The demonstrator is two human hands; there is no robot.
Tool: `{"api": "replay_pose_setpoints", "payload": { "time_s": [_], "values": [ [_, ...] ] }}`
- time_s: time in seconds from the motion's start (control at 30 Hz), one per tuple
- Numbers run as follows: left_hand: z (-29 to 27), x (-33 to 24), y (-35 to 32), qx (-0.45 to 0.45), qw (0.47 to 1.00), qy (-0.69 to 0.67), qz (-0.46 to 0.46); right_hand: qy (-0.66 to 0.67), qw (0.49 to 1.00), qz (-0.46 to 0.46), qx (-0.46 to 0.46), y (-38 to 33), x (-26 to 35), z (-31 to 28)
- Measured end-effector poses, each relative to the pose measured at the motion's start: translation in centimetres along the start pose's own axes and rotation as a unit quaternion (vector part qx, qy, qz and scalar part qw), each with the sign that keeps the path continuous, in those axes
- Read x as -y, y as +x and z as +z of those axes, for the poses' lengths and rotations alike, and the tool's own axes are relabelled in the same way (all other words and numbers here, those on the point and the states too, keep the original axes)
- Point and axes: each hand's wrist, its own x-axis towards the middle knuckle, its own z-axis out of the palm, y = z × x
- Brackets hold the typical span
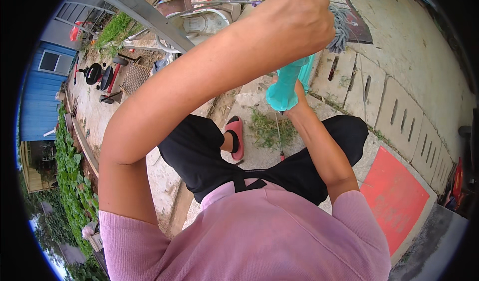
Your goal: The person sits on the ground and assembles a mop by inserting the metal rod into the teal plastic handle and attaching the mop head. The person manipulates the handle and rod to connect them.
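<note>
Both hands engaged on mop: left hand [298,12] clenched around grey mop strands [339,29] up top, right hand [298,99] mostly hidden, grip apparently closed on teal mop head [287,84] above knees. Recommend firm hold below while wringing strands evenly, keeping drips clear of pink slipper [235,136].

My left hand [299,19] runs up against the top edge, so its fingers are cut off there, and it covers most of the grey mop strands [340,29] it grips, leaving only a tuft showing at its right side. My right hand [298,92] is almost wholly hidden behind the teal mop head [287,84], so I cannot tell how its fingers close, and the thin pole [279,131] below it is too slim to follow. The dark things [461,179] at the right rim are cut off and unreadable.
</note>
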Motion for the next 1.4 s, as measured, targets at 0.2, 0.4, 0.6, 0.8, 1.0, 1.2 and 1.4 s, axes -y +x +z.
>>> {"api": "replay_pose_setpoints", "payload": {
  "time_s": [0.2,0.4,0.6,0.8,1.0,1.2,1.4],
  "values": [
    [3.1,2.1,-2.3,-0.075,0.979,-0.137,-0.128,0.052,0.993,0.090,-0.058,1.0,2.9,-1.6],
    [3.9,-12.0,-9.9,0.078,0.867,-0.358,-0.338,0.376,0.926,-0.022,-0.031,4.7,8.7,-6.4],
    [11.2,-34.1,-7.7,0.071,0.512,-0.679,-0.520,0.382,0.919,0.046,0.087,1.7,6.9,-2.5],
    [18.0,-30.5,-4.3,0.065,0.520,-0.699,-0.486,0.452,0.862,0.087,0.213,0.8,7.3,-1.8],
    [16.0,-16.2,-11.5,0.135,0.684,-0.579,-0.422,0.374,0.895,-0.071,0.235,2.4,7.9,-0.7],
    [3.6,-3.6,-11.3,-0.052,0.639,-0.636,-0.430,0.176,0.966,-0.185,-0.039,4.8,6.7,-1.9],
    [2.9,0.2,0.9,-0.115,0.805,-0.496,-0.305,0.054,0.990,-0.123,-0.050,3.6,2.5,0.1]
  ]
}}
